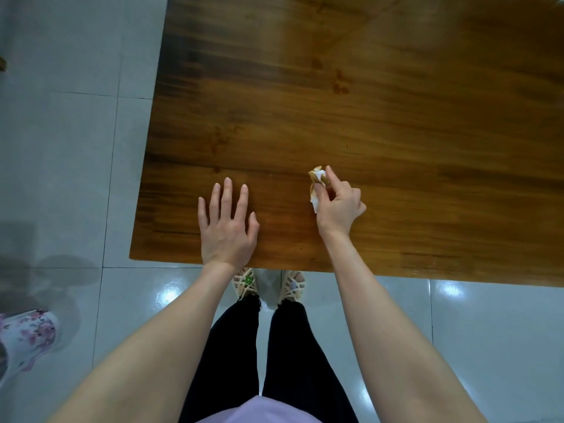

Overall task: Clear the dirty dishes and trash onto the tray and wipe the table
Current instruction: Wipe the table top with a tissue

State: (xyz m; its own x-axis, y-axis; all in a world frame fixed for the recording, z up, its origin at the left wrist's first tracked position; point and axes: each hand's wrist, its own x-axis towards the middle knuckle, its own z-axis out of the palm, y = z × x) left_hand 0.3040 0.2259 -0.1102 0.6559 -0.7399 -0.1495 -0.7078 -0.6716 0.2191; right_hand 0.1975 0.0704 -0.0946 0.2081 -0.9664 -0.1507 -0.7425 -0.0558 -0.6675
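A brown wooden table (381,117) fills the upper right of the head view. My left hand (225,224) lies flat on it near the front edge, fingers spread and straight. To its right, my right hand (338,203) pinches a crumpled white tissue (316,181) stained brown, held just above or on the tabletop. Faint dark smudges (340,83) mark the wood farther back. No tray or dishes are in view.
Grey tiled floor (67,148) lies left of and in front of the table. My feet in pale sandals (268,285) stand at the table's front edge. A floral slipper (27,337) sits on the floor at the far left.
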